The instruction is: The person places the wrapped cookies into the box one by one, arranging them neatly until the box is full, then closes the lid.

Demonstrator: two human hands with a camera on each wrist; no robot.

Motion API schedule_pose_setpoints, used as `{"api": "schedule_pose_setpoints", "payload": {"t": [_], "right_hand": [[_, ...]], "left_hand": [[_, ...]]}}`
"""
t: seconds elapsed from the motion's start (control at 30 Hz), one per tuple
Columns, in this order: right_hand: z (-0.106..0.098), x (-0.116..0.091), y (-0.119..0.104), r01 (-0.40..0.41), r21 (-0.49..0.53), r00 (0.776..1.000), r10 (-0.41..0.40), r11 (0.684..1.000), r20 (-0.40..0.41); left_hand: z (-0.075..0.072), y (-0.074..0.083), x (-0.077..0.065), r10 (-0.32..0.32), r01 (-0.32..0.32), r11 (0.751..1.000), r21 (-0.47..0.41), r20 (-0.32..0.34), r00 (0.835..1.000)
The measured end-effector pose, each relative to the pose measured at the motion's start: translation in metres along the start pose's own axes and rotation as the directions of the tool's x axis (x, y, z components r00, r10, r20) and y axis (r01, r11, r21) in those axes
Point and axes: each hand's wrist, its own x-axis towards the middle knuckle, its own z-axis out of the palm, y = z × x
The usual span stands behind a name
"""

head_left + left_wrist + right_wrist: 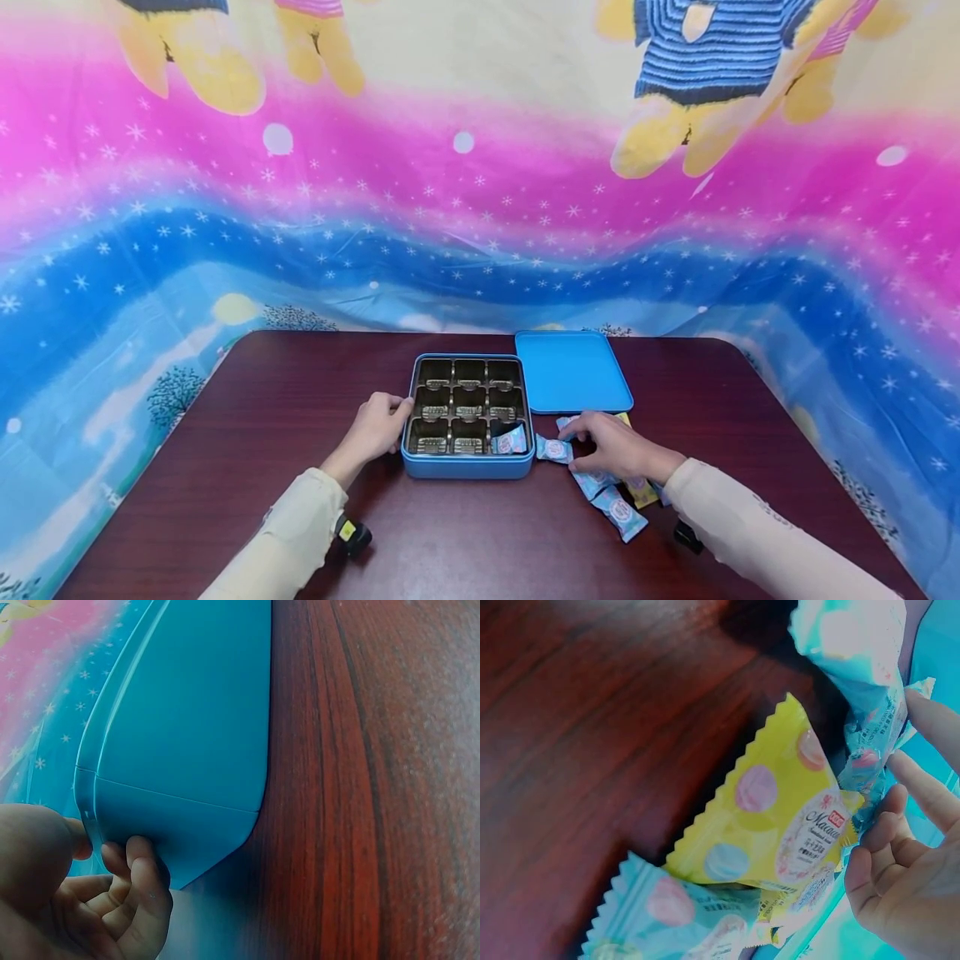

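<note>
A blue tin box (468, 469) stands on the table, its dark insert divided into several compartments. One light-blue wrapped snack packet (510, 440) lies in the front right compartment. My left hand (381, 423) grips the box's left wall; in the left wrist view, the thumb is at the rim and curled fingers lie against the outside. To the box's right, my right hand (618, 448) reaches over a loose pile of packets, thumb and index finger apart. In the right wrist view, its fingertips touch blue packets (874, 720) beside a yellow packet (780, 802) with macaron pictures.
The blue lid (573, 373) lies behind the pile, against the box's back right corner. One packet (553, 449) sits close to the box, another (621, 512) nearer the front. The dark red table (465, 542) meets a patterned cloth (465, 217) at the back and sides.
</note>
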Motion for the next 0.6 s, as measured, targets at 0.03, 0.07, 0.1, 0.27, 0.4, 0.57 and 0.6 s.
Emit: {"api": "schedule_pose_setpoints", "payload": {"t": [0.03, 0.07, 0.1, 0.27, 0.4, 0.57, 0.6], "right_hand": [[-0.0002, 0.0002, -0.0002, 0.002, -0.002, 1.000, -0.002, 1.000, 0.002], [-0.0004, 0.0004, -0.0005, 0.002, -0.008, 1.000, -0.002, 1.000, 0.002], [-0.0006, 0.0006, -0.0008, 0.001, -0.012, 1.000, -0.001, 1.000, 0.004], [-0.0003, 0.0022, -0.0035, -0.016, -0.035, 1.000, 0.016, 0.999, 0.010], [0.0010, 0.0032, -0.0047, -0.044, -0.052, 0.999, 0.044, 0.998, 0.007], [0.0022, 0.0032, -0.0043, -0.051, -0.060, 0.999, 0.051, 0.997, -0.003], [0.0022, 0.0031, -0.0044, -0.050, -0.056, 0.999, 0.050, 0.997, -0.004]], "left_hand": [[0.0000, -0.0002, 0.0002, 0.000, 0.000, 1.000, 0.000, 0.000, 1.000], [-0.0001, -0.0003, 0.0003, 0.001, -0.001, 1.000, 0.000, 0.000, 1.000], [-0.0003, -0.0003, 0.0003, 0.001, -0.001, 1.000, -0.002, 0.000, 1.000], [-0.0013, 0.0011, -0.0001, -0.001, 0.001, 1.000, -0.001, -0.003, 1.000], [-0.0016, 0.0017, -0.0004, -0.003, 0.003, 1.000, 0.003, 0.000, 1.000], [-0.0010, 0.0013, -0.0003, -0.008, 0.008, 1.000, 0.002, 0.010, 1.000], [-0.0009, 0.0011, -0.0002, -0.009, 0.009, 1.000, 0.000, 0.012, 1.000]]}}
